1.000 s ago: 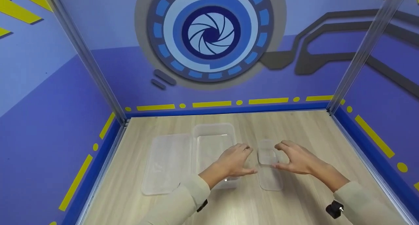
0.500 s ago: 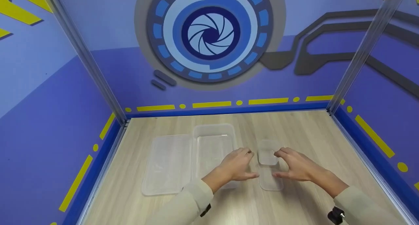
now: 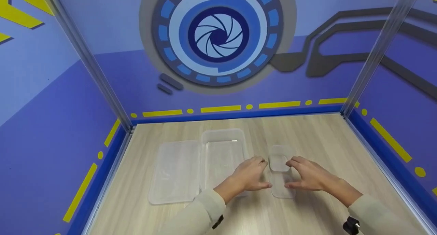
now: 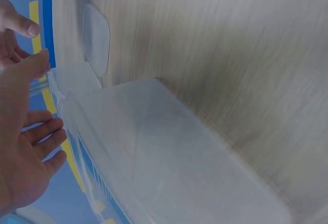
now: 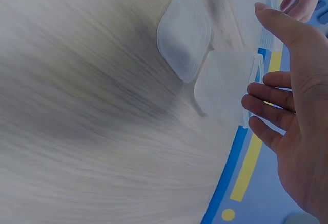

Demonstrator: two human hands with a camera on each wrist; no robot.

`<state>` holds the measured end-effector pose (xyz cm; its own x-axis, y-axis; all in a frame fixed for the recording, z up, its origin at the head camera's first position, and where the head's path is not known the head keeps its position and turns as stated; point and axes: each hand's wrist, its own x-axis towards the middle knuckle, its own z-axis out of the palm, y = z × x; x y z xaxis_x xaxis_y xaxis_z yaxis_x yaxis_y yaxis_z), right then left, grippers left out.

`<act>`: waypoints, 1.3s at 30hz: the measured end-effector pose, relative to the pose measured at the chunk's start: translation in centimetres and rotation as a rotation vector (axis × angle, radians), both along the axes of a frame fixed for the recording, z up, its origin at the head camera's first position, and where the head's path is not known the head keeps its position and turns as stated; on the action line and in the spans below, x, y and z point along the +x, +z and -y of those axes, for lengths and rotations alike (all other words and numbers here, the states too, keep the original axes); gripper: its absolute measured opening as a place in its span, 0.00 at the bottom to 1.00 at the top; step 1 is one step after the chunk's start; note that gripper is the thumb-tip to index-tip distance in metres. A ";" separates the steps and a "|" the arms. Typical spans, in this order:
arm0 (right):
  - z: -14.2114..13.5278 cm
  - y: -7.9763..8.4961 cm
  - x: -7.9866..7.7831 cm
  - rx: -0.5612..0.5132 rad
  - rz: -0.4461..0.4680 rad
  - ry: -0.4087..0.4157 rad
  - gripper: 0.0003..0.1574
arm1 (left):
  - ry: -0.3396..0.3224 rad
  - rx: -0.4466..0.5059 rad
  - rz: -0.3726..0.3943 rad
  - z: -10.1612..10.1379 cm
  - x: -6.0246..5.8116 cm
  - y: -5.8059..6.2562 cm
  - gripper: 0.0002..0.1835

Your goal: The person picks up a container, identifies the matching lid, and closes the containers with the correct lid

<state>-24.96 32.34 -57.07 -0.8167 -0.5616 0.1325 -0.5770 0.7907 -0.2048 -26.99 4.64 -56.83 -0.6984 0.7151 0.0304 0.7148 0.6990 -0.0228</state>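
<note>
My left hand (image 3: 251, 173) hovers between the large clear plastic container (image 3: 223, 135) and a small clear container (image 3: 279, 165), its fingers parted from the thumb around nothing. On the other side of the small container, my right hand (image 3: 309, 174) faces it with fingers and thumb likewise apart. The right fingertips overlap the small container's right edge in the head view. A small clear lid (image 3: 282, 191) lies flat just in front of that container, close under both thumbs. In the right wrist view, the right hand's palm (image 5: 302, 167) shows with nothing in it.
A large clear lid (image 3: 175, 173) lies flat to the left of the large container, right along its side. All of it stands on a wooden tabletop (image 3: 321, 136), walled by blue-purple panels (image 3: 116, 78) with metal corner posts (image 3: 380, 57).
Both hands have come slightly nearer to the person, and the left has shifted a little to the right. The containers and lids stay where they were.
</note>
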 end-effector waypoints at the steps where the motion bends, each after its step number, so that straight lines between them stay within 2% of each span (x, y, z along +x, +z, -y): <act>1: 0.0 -0.1 0.0 0.002 0.000 0.003 0.47 | -0.005 -0.001 -0.008 -0.1 0.0 0.0 0.44; 16: 0.0 -2.1 0.5 0.021 0.026 0.034 0.50 | -0.047 -0.018 -0.058 -1.3 0.8 -1.5 0.43; 29: -0.1 -3.2 0.6 0.050 0.034 0.035 0.52 | -0.033 -0.089 -0.117 -2.7 0.9 -2.1 0.40; 39: -0.3 -3.9 0.7 0.073 0.054 0.049 0.55 | -0.013 -0.135 -0.103 -3.5 1.4 -3.2 0.42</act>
<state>-24.29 32.69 -60.96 -0.7927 -0.6079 0.0465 -0.6053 0.7755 -0.1794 -25.55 8.17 -60.05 -0.6875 0.7262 0.0043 0.7125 0.6757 -0.1891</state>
